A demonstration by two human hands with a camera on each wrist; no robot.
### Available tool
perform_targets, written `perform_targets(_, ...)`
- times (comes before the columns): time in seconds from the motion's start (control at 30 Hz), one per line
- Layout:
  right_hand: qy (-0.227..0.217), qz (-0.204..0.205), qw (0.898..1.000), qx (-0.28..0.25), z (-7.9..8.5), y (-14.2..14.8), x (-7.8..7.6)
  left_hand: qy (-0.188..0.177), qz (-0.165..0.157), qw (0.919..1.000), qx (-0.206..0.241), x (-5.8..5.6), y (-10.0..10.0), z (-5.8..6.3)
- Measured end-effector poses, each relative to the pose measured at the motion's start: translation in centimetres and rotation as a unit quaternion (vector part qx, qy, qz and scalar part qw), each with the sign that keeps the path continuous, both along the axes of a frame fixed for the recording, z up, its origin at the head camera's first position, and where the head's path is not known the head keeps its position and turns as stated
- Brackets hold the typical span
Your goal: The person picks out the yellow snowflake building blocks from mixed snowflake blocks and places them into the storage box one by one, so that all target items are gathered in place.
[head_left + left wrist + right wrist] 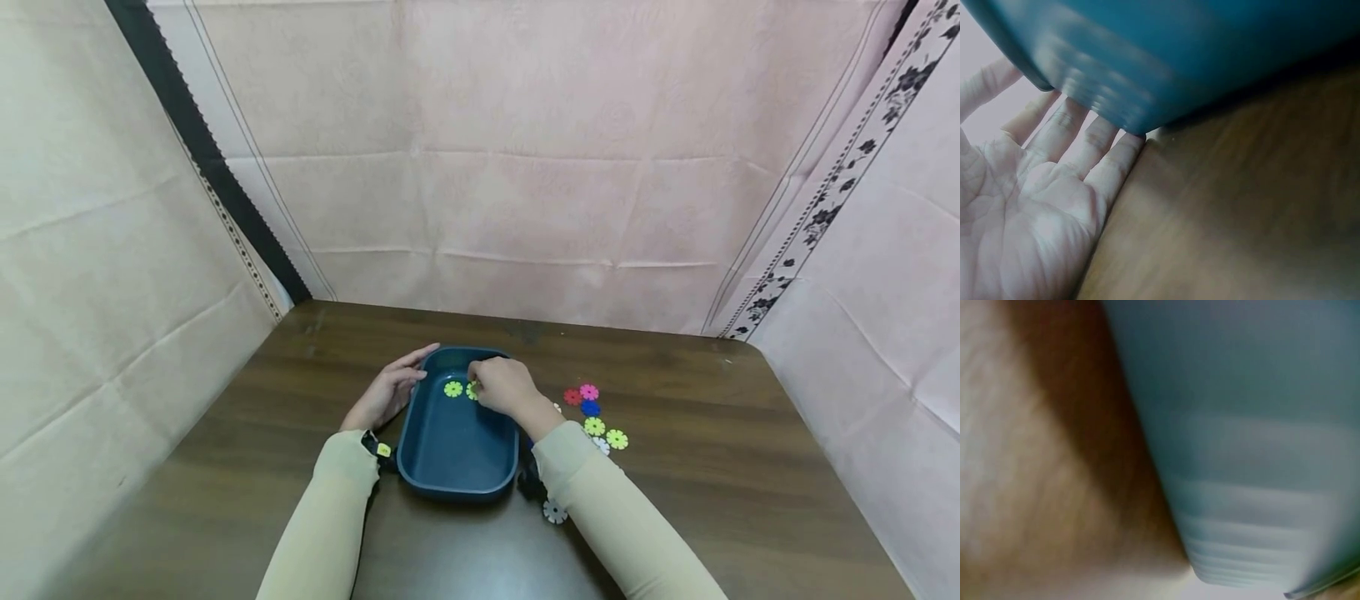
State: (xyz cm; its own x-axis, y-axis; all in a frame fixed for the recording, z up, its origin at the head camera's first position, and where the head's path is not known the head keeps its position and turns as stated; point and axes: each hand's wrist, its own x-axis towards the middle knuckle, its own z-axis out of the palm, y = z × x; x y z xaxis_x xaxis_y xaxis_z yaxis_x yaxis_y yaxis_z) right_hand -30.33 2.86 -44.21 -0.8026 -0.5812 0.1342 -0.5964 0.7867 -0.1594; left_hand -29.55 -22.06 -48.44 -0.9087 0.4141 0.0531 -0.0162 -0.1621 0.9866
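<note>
A dark blue rectangular tray (pixel 459 454) sits on the table in the head view. Against its left side rests my left hand (pixel 387 390), fingers fairly straight; in the left wrist view the fingertips (pixel 1127 145) touch the tray's outer wall (pixel 1197 56). Over the tray's far right part, my right hand (pixel 504 387) has curled fingers pinching a yellow-green flower-shaped disc (pixel 471 392), which they partly cover. Just left of it, another yellow-green flower disc (pixel 453 389) lies on the tray floor. The right wrist view shows only the tray's wall (pixel 1247 456) and the table, blurred.
Right of the tray lie several loose flower discs: red (pixel 573 397), pink (pixel 588 392), blue (pixel 590 408), yellow-green (pixel 617 439) and white (pixel 602 445). A grey disc (pixel 555 512) lies near the right sleeve. Pale cloth (pixel 525 208) hangs behind the brown table (pixel 697 467).
</note>
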Motion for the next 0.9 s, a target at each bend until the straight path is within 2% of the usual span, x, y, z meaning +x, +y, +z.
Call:
perform_targets(0.17,-0.001,0.001,1.000,0.000,0.0,-0.1,0.2,-0.004,0.000,1.0000,0.001,0.2,-0.1,-0.1)
perform_targets(0.37,0.013,-0.006,1.000,-0.019,-0.2,0.0,0.0,0.012,-0.010,0.9999,0.003,-0.1,0.1,-0.1)
perform_targets(0.53,-0.005,0.001,0.998,-0.067,-0.3,0.2,-0.2,0.010,-0.006,0.9999,-0.001,-0.1,0.0,0.0)
perform_targets(0.7,-0.033,0.021,0.986,-0.159,0.2,0.7,-0.2,0.011,-0.009,0.9999,0.002,-0.2,0.0,0.0)
perform_targets(0.9,-0.057,0.073,0.965,-0.247,1.2,1.9,0.0,0.000,-0.001,1.0000,0.004,-0.1,0.0,0.0)
